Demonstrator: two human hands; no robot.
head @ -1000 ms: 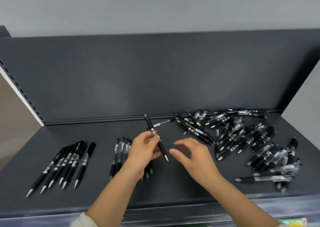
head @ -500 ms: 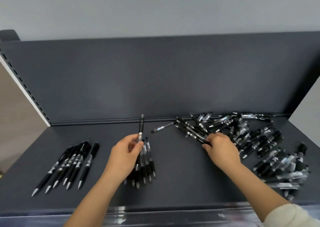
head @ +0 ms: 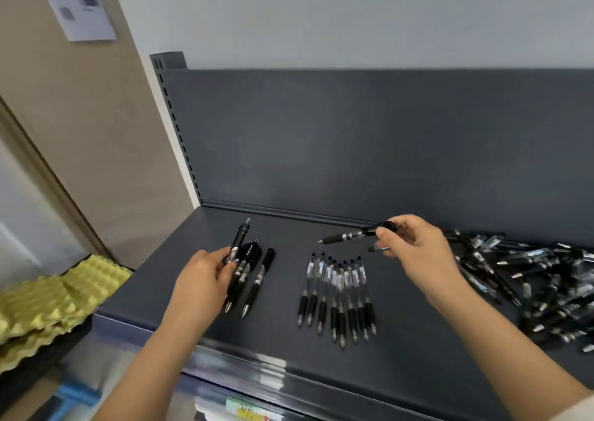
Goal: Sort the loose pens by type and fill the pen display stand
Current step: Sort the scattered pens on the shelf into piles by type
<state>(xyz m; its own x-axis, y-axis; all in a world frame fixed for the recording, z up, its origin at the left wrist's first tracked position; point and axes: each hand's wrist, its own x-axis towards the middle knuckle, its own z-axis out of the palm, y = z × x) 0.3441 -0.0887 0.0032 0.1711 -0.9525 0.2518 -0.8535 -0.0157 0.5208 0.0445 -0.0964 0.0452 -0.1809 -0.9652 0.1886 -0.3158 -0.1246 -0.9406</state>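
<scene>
A dark grey shelf (head: pixel 418 356) with a back panel (head: pixel 353 147) of the same grey stood against a pale wall. Yellow egg trays (head: pixel 48 298) were stacked lower at the left, and a paper sheet (head: pixel 78 2) hung on the beige wall above them.

On the shelf's right side lay the pile (head: pixel 530 279) of loose pens, crossing at all angles. Near the middle a row (head: pixel 337 295) of clear-barrelled pens lay side by side, long axes running front to back with tips toward the front edge. Left of it, well apart, a smaller group (head: pixel 254 279) of black pens lay the same way, leaning slightly.

The right hand (head: pixel 414 247) was raised over the shelf between the row and the pile, its fingers pinching a grip pen (head: pixel 353 235) by the back end. That pen lay almost level, with its tip pointing left. The left hand (head: pixel 201 284) was at the black group, palm turned right, its fingers curled round a black pen (head: pixel 239 239). This pen ran front to back, its clicker toward the panel.
</scene>
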